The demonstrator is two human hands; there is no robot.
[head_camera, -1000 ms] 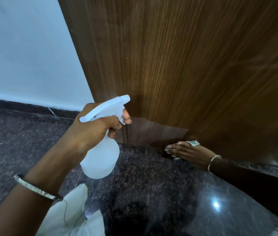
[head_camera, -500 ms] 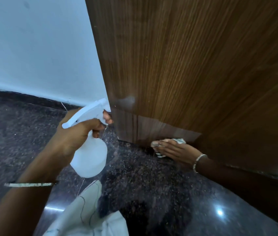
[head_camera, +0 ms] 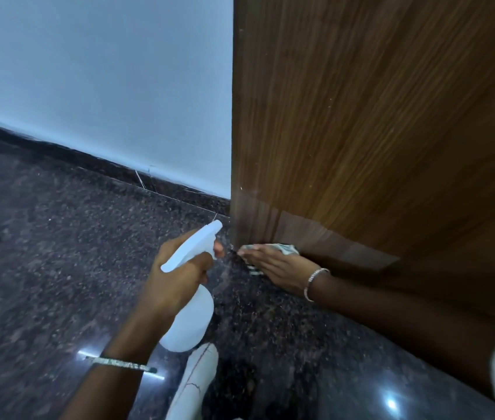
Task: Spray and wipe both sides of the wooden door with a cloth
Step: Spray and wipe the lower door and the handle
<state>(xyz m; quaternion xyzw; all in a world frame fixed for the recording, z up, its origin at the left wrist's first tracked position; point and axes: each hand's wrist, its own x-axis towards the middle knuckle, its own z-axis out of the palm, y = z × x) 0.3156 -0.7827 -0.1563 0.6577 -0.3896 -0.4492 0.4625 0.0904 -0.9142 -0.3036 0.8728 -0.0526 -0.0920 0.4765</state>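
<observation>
The brown wooden door [head_camera: 376, 122] fills the right half of the head view, its bottom strip shiny and wet. My left hand [head_camera: 176, 280] grips a white spray bottle [head_camera: 190, 316], nozzle pointing at the door's lower corner, one finger on the trigger. My right hand [head_camera: 273, 265] lies with straight fingers on a light patterned cloth [head_camera: 284, 248], pressing it against the foot of the door at floor level. Most of the cloth is hidden under the hand.
A dark speckled granite floor [head_camera: 58, 268] spreads out below. A pale wall [head_camera: 103, 86] with a dark skirting strip [head_camera: 94, 165] stands to the left of the door edge. White clothing [head_camera: 193, 386] shows at the bottom.
My right hand has slid the cloth left along the door's bottom to its corner. The bottle in my left hand has come closer to that corner. The view has shifted left.
</observation>
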